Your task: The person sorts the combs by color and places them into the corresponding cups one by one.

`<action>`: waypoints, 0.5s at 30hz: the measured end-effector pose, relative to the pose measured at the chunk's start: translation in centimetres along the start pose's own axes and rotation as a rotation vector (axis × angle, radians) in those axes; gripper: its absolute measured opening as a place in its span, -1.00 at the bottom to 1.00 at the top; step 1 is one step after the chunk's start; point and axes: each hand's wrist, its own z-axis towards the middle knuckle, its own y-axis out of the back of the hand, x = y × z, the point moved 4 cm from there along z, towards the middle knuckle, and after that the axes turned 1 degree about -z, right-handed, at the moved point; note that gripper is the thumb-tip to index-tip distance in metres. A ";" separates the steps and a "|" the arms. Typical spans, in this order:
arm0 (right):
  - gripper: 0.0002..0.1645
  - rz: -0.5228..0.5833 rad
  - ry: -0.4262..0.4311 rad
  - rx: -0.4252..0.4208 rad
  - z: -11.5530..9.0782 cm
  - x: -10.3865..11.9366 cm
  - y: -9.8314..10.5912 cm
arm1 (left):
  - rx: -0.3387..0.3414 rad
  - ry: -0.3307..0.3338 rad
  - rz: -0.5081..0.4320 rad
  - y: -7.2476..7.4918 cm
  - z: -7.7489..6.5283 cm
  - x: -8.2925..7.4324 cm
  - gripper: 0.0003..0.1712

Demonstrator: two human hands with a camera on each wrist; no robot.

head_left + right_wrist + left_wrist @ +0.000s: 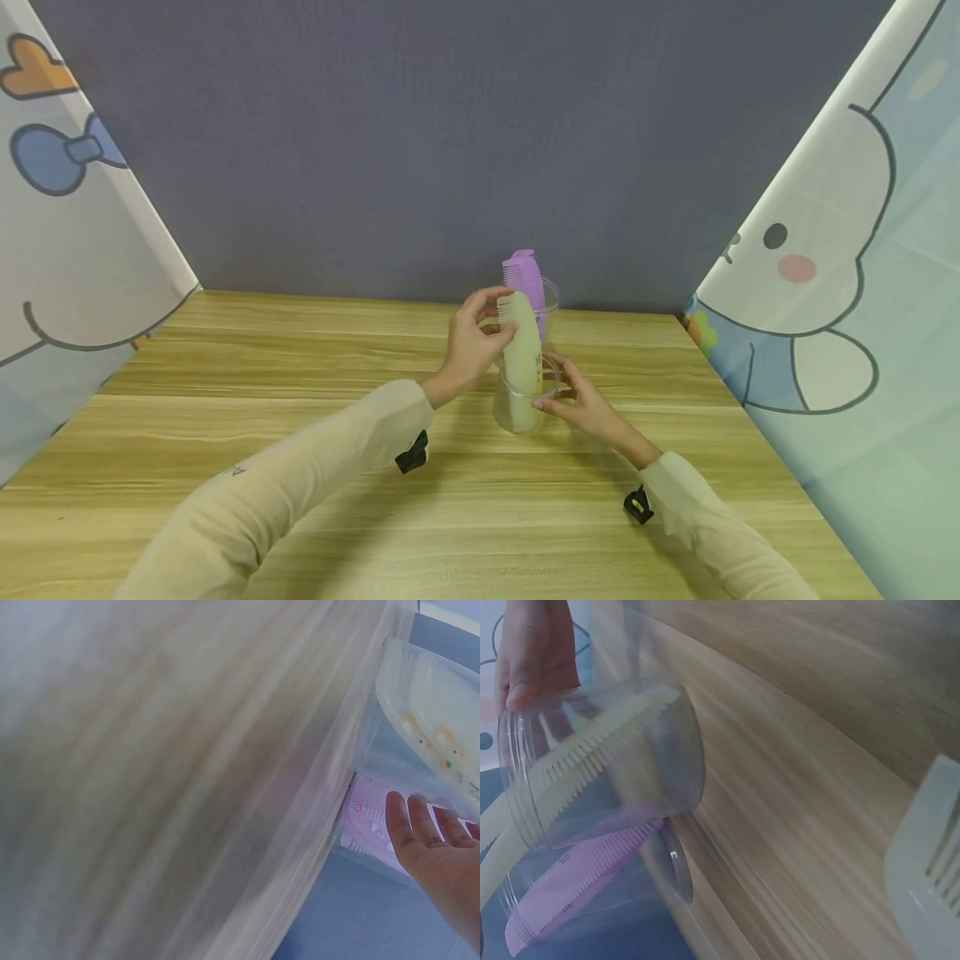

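Note:
A cream comb [522, 342] stands upright in the nearer clear plastic cup [682, 750]. My left hand [468, 342] pinches its toothed side near the top. In the left wrist view, a pair of cream comb ends leans out of that cup's mouth. My right hand [588, 406] holds the same cup near its rim from the right, thumb in front and fingers bent round the far side. Behind stands a second clear cup [551, 296] with purple combs [528, 279] in it; how many is hard to tell. Printed orange marks show on the cream comb in the right wrist view.
A pale toothed piece, probably another comb [922, 877], lies on the wooden table [300, 367], mostly hidden behind my left forearm in the head view. A dark grey panel [375, 150] rises behind the cups. Cartoon-printed panels [817, 350] stand at both sides.

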 end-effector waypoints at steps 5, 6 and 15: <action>-0.14 -0.002 -0.003 -0.003 0.0 0.0 0.0 | 0.006 -0.025 0.048 0.0 0.1 1.1 -0.48; -0.14 -0.003 -0.002 -0.005 0.0 0.0 0.0 | 0.005 -0.035 0.067 0.0 0.1 1.2 -0.48; -0.15 -0.004 0.002 -0.012 -0.1 -0.1 0.0 | 0.007 -0.122 0.247 0.3 0.2 1.2 -0.50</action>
